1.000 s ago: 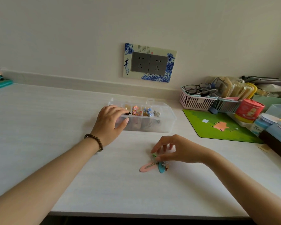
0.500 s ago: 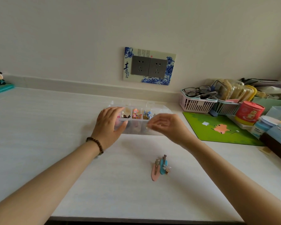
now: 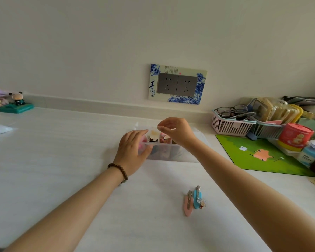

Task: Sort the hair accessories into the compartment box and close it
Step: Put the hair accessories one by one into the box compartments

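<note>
Clear plastic compartment box at bench centre: left hand grasps its 9 o'clock end; right hand pinches something unclear above. Likely light, slippery; pink and blue flat hair clips lie at 5 o'clock

tabletop: white, faintly grained
middle: clear compartment box
front: pink clip, blue clip, touching
right: green mat, pink basket
</note>
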`<action>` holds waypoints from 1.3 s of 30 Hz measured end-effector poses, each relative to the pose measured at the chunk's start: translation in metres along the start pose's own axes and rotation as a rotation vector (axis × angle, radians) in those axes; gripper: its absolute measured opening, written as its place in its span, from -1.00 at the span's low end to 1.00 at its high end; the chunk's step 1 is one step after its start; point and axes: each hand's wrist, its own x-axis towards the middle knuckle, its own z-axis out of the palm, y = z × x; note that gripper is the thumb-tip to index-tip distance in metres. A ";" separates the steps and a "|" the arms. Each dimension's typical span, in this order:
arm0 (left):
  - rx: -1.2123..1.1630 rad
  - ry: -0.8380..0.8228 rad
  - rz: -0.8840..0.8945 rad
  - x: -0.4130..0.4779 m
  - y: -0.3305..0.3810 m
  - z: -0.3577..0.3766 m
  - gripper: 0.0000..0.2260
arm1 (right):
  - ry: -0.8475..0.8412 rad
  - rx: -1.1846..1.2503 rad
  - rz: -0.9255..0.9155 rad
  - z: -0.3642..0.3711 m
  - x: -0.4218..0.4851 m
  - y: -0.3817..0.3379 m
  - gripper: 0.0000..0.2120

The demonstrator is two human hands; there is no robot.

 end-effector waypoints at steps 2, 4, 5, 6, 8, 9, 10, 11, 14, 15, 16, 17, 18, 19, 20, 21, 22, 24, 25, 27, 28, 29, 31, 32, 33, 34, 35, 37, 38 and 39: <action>-0.005 0.012 0.021 0.001 0.000 0.001 -0.44 | -0.023 0.021 -0.033 -0.009 -0.014 -0.006 -0.91; 0.006 0.037 0.071 0.001 0.001 0.001 -0.48 | -0.086 0.052 -0.054 -0.020 -0.034 -0.013 -0.90; 0.014 0.051 0.106 0.001 0.002 0.002 -0.51 | -0.130 0.055 -0.059 -0.027 -0.045 -0.016 -0.88; 0.023 0.059 0.140 0.002 0.003 0.002 -0.53 | -0.177 0.044 -0.061 -0.034 -0.057 -0.017 -0.88; 0.036 0.052 0.177 0.002 0.006 0.002 -0.57 | -0.271 -0.006 -0.050 -0.049 -0.081 -0.014 -0.89; 0.039 0.043 0.185 0.002 0.006 0.003 -0.57 | -0.313 -0.039 -0.032 -0.055 -0.093 -0.011 -0.90; 0.042 0.034 0.189 0.002 0.006 0.003 -0.57 | -0.345 -0.073 -0.012 -0.061 -0.104 -0.006 -0.89; 0.045 0.024 0.192 0.001 0.006 0.004 -0.57 | -0.365 -0.104 0.005 -0.065 -0.113 -0.001 -0.87; 0.061 -0.002 0.206 0.000 0.005 0.005 -0.58 | -0.367 -0.132 0.043 -0.077 -0.139 0.014 -0.84; 0.067 -0.007 0.209 0.000 0.004 0.005 -0.58 | -0.371 -0.133 0.049 -0.080 -0.146 0.017 -0.85; 0.074 -0.012 0.211 0.000 0.004 0.005 -0.58 | -0.384 -0.143 0.054 -0.083 -0.152 0.020 -0.87; 0.081 -0.017 0.212 0.000 0.004 0.006 -0.58 | -0.401 -0.158 0.061 -0.085 -0.158 0.023 -0.88; 0.086 -0.019 0.212 0.000 0.004 0.006 -0.58 | -0.416 -0.170 0.066 -0.085 -0.163 0.025 -0.88; 0.088 -0.019 0.212 0.000 0.004 0.006 -0.58 | -0.423 -0.176 0.065 -0.085 -0.167 0.026 -0.87; 0.087 -0.016 0.211 0.000 0.003 0.006 -0.58 | -0.422 -0.175 0.056 -0.084 -0.169 0.027 -0.86; 0.083 -0.012 0.207 0.000 0.003 0.006 -0.58 | -0.415 -0.171 0.043 -0.082 -0.171 0.028 -0.85; 0.077 -0.004 0.202 0.000 0.003 0.005 -0.58 | -0.406 -0.166 0.034 -0.080 -0.172 0.028 -0.84; 0.058 0.010 0.187 0.000 0.002 0.004 -0.58 | -0.395 -0.157 0.035 -0.077 -0.172 0.028 -0.86; 0.050 0.014 0.182 0.000 0.002 0.004 -0.58 | -0.396 -0.163 0.037 -0.077 -0.172 0.028 -0.86; 0.045 0.018 0.179 0.000 0.002 0.005 -0.58 | -0.400 -0.172 0.026 -0.077 -0.172 0.029 -0.86; 0.045 0.017 0.178 0.000 0.002 0.005 -0.58 | -0.397 -0.161 0.014 -0.078 -0.171 0.028 -0.87; 0.045 0.015 0.175 0.000 0.002 0.005 -0.59 | -0.389 -0.136 0.000 -0.078 -0.169 0.027 -0.87; 0.042 0.013 0.168 0.000 0.001 0.005 -0.58 | -0.346 -0.060 -0.024 -0.079 -0.162 0.022 -0.87; 0.033 0.013 0.161 0.000 0.002 0.005 -0.58 | -0.316 -0.022 -0.030 -0.078 -0.155 0.019 -0.85; 0.018 0.015 0.152 0.000 0.002 0.004 -0.57 | -0.288 0.009 -0.035 -0.077 -0.148 0.015 -0.81; -0.002 0.024 0.141 0.000 0.003 0.004 -0.55 | -0.269 0.024 -0.041 -0.076 -0.139 0.012 -0.78; -0.024 0.034 0.126 0.001 0.003 0.004 -0.53 | -0.259 0.025 -0.052 -0.074 -0.129 0.008 -0.77; -0.065 0.047 0.080 0.001 0.001 0.003 -0.48 | -0.233 -0.006 -0.087 -0.067 -0.107 0.003 -0.81; -0.088 0.046 0.052 0.001 0.001 0.003 -0.47 | -0.206 -0.027 -0.105 -0.063 -0.094 0.000 -0.84; -0.113 0.041 0.023 0.002 0.000 0.003 -0.48 | -0.179 -0.052 -0.124 -0.059 -0.080 -0.003 -0.86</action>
